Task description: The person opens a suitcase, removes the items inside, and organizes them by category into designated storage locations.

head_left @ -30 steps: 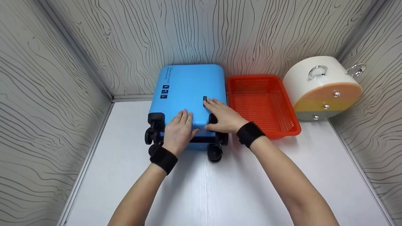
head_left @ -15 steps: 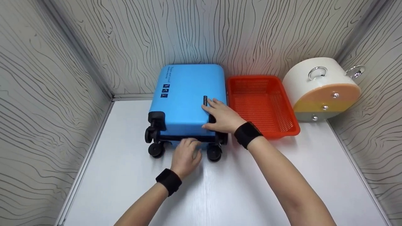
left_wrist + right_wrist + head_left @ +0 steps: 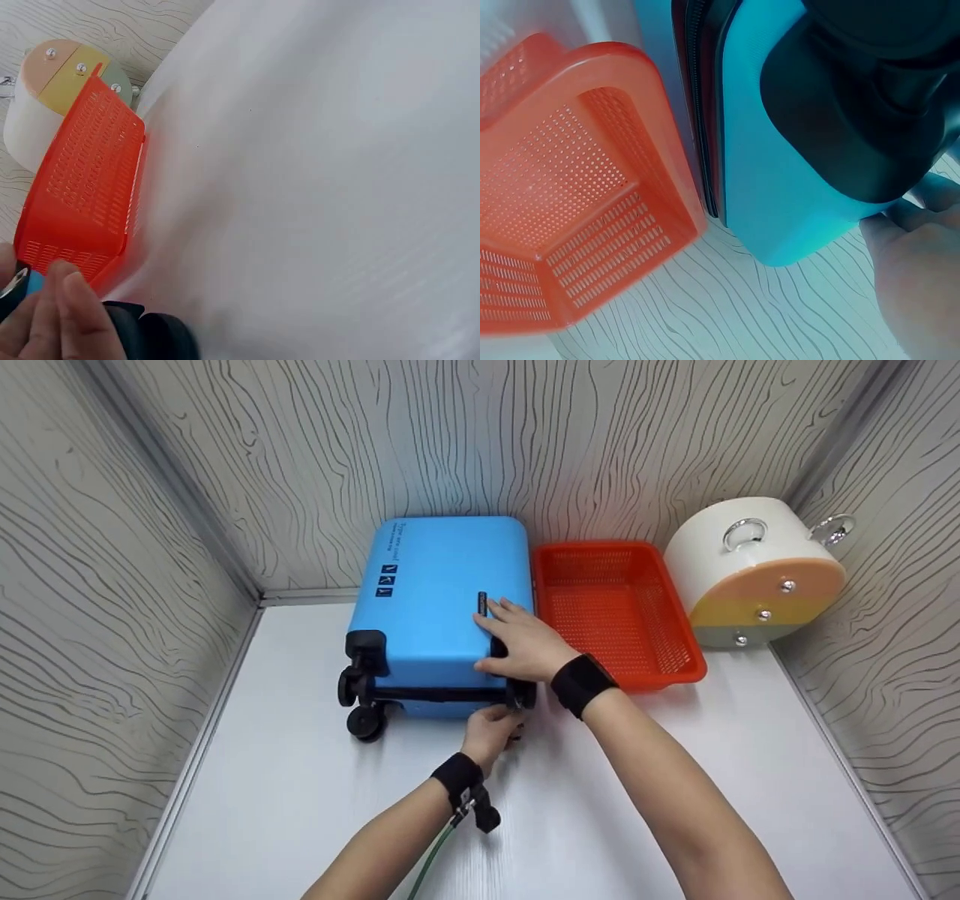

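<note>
A blue hard-shell suitcase [image 3: 442, 577] lies flat, its black wheels [image 3: 366, 723] facing the front. My left hand [image 3: 486, 733] is at its near right corner, fingers bent, covering most of the wheel there. In the left wrist view, the thumb and fingers [image 3: 71, 315] pinch a small shiny metal zipper pull [image 3: 13, 283], partly hidden by the fingers. My right hand [image 3: 529, 646] rests on the near right corner of the suitcase's top, fingers spread. A dark zipper [image 3: 695, 105] runs along the suitcase's side in the right wrist view.
Right of the suitcase, close beside it, stands a red perforated plastic basket [image 3: 696, 667]. Beyond it is a white rounded box [image 3: 720, 540] with striped drawers and ring handles. Wood-patterned panels [image 3: 300, 472] enclose the white table [image 3: 285, 780].
My left hand has left the suitcase's top, dropped to its front side and moved right to the corner, where it now pinches the zipper pull. The right hand stays nearly in place.
</note>
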Available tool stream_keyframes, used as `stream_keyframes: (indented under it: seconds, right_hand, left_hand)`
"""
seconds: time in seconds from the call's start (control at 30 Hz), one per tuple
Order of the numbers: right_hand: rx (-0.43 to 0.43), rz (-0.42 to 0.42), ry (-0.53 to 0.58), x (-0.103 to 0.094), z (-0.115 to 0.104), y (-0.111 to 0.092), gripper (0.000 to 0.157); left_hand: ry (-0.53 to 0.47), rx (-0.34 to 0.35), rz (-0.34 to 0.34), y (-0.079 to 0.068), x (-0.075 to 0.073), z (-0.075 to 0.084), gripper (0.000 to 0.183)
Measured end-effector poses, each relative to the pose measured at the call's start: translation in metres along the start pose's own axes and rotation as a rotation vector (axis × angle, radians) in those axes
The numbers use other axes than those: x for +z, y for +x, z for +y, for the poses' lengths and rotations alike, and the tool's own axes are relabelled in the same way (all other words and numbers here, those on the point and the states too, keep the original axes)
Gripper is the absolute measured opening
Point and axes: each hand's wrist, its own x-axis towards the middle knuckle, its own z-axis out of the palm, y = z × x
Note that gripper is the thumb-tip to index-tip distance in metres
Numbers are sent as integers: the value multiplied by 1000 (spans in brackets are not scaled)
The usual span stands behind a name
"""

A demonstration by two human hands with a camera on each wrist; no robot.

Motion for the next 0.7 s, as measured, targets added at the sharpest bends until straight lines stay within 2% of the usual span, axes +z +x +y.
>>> stream_keyframes:
  seconds: [0.2, 0.33, 0.57, 0.7]
  right_hand:
    - [14, 7, -55, 3, -4, 1, 88]
    - [47, 21, -108, 3, -10, 4, 95]
    - [54, 22, -148, 3, -18, 9, 99]
    - [50, 6, -143, 5, -18, 12, 106]
  left_hand:
    - [-82, 15, 29, 0, 0, -1, 29]
    - [-70, 52, 30, 1, -2, 0, 25]
    - [81, 151, 44, 0, -7, 2, 31]
    - [173, 178, 56, 0, -11, 4, 30]
